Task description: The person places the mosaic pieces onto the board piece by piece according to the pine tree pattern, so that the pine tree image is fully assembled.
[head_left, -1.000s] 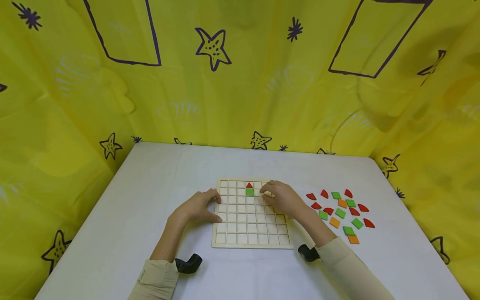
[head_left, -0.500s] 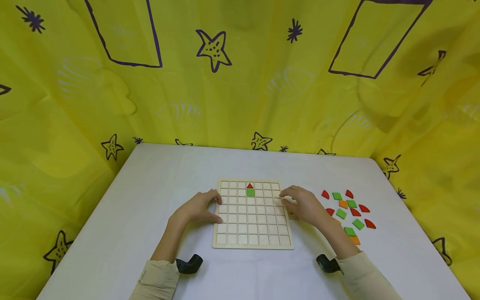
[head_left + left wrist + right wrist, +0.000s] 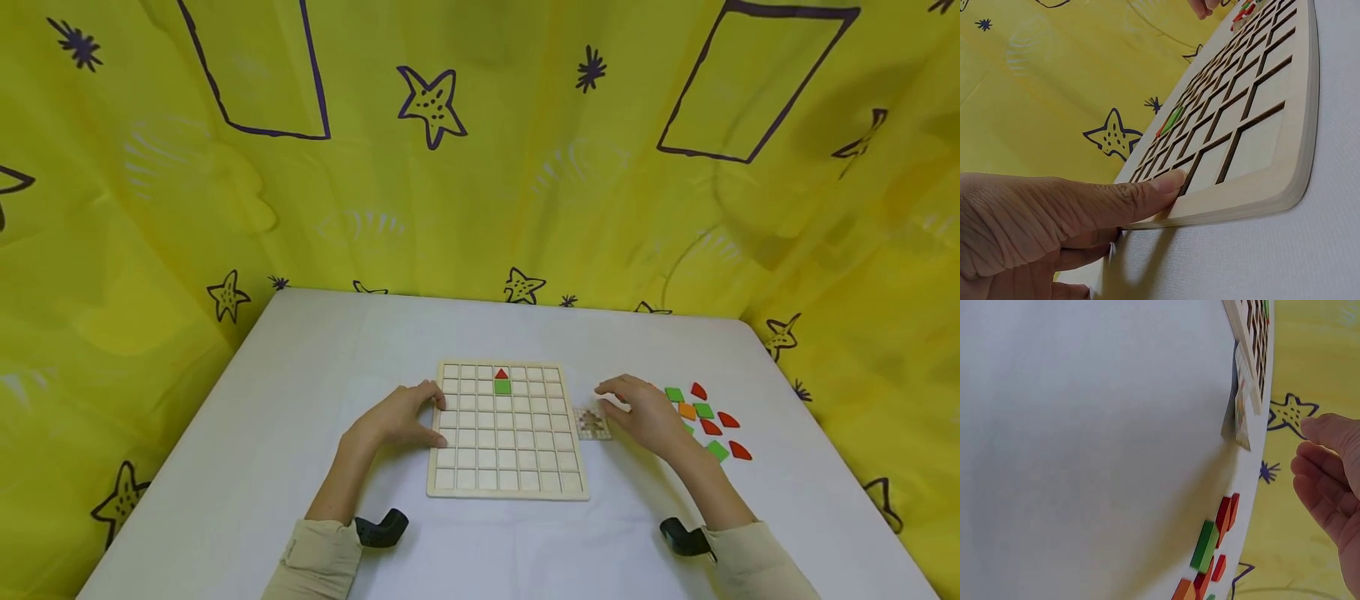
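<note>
A pale wooden grid board (image 3: 508, 492) lies on the white table. Near its top edge, a red triangle tile (image 3: 502, 374) sits in the cell above a green square tile (image 3: 502, 387). My left hand (image 3: 397, 421) rests at the board's left edge, thumb and forefinger spread apart; in the left wrist view the thumb (image 3: 1166, 181) lies on the board's rim. My right hand (image 3: 645, 417) hovers right of the board with nothing between its loosely bent fingers. Beside it, a small patterned card (image 3: 593, 423) touches or nearly touches the board's right side.
Loose tiles lie on the right of the table: several red quarter-circle tiles (image 3: 740, 450), green square tiles (image 3: 674, 394) and an orange square tile (image 3: 687, 411). My right forearm covers some of them. A yellow patterned curtain (image 3: 480, 208) hangs behind the table (image 3: 360, 333).
My right hand has moved from over the board's upper right out to the right, toward the loose tiles. The patterned card has come into sight. My left hand stays at the board's edge.
</note>
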Demonstrator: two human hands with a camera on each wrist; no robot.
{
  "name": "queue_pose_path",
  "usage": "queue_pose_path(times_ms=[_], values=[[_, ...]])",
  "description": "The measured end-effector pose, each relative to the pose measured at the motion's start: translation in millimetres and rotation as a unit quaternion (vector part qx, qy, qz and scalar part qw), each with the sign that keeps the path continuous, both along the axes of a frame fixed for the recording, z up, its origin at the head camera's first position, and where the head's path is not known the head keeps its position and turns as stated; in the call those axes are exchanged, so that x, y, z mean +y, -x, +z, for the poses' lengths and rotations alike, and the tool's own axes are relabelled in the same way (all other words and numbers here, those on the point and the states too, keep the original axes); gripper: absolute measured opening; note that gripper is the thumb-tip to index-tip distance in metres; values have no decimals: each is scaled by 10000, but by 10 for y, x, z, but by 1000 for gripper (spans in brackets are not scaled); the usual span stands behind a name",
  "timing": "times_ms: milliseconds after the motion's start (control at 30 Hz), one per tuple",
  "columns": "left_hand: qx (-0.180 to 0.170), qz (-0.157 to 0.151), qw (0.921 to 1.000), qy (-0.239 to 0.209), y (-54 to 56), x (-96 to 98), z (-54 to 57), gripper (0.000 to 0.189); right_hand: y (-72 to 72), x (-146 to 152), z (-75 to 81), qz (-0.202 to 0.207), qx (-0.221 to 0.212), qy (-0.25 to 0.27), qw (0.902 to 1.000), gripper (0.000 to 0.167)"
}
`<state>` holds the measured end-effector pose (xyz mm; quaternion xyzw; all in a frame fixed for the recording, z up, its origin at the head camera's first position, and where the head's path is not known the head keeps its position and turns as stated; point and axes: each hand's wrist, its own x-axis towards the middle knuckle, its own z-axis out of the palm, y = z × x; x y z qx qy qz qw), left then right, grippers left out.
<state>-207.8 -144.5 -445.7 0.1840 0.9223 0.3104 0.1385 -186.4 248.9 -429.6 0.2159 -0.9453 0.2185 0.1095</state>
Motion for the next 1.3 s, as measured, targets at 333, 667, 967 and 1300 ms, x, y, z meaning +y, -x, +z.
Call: queue_pose_path(times_ms=[333,667,967,1300], values=[[41,-31,10000,20,5,7,-19,48,-53,346,-55,-634,-329,23,9974,22],[9,8,10000,22,-6,11,-16,48,0,608,-108,-1215,-1081,-119,9866,32],[-9,47,10000,11,-16,13,-6,47,116,735,-137,-1125,-1176,-227,9864,32],[17,42,10000,-6,-5,14,-13,47,287,736,-97,-1094,-1525,-494,9810,41]])
